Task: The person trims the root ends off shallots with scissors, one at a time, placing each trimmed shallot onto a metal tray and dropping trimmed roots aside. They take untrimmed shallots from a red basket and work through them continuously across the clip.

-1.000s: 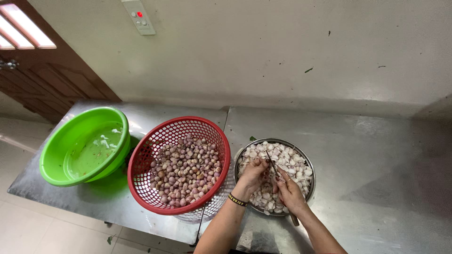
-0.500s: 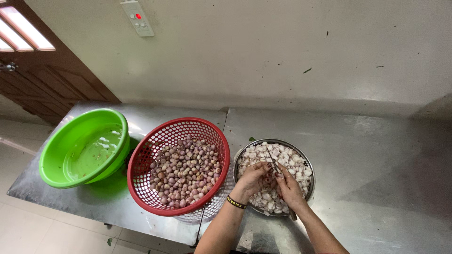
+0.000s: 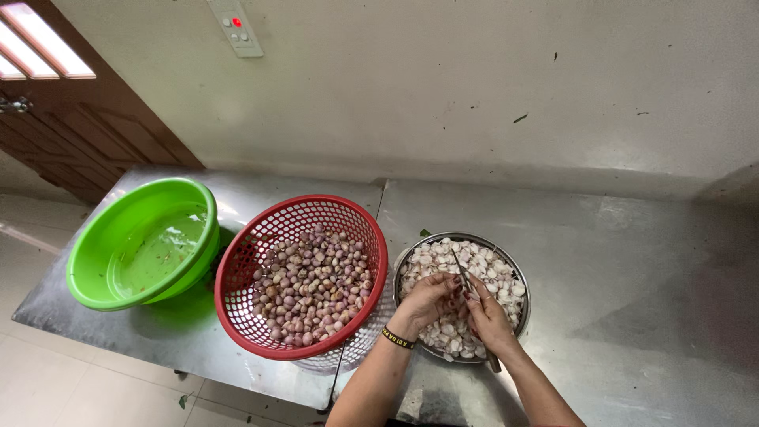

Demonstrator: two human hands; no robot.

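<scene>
Over metal bowl (image 3: 514, 273) of peeled cloves, left hand (image 3: 427, 300) pinches one clove, right hand (image 3: 486, 316) grips knife (image 3: 462, 273); red basket (image 3: 237, 292) beside.

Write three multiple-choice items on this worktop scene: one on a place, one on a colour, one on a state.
1. Where are both hands?
A. over the metal bowl
B. in the green basin
C. on the door

2. What colour is the basket of unpeeled bulbs?
A. blue
B. red
C. white

3. What does the green basin hold?
A. peeled pieces
B. a little water
C. a cloth

Answers:
1. A: the left hand and right hand meet above the metal bowl, the right holding a thin knife.
2. B: the basket is red mesh.
3. B: the green basin shows shallow water with specks.
</scene>
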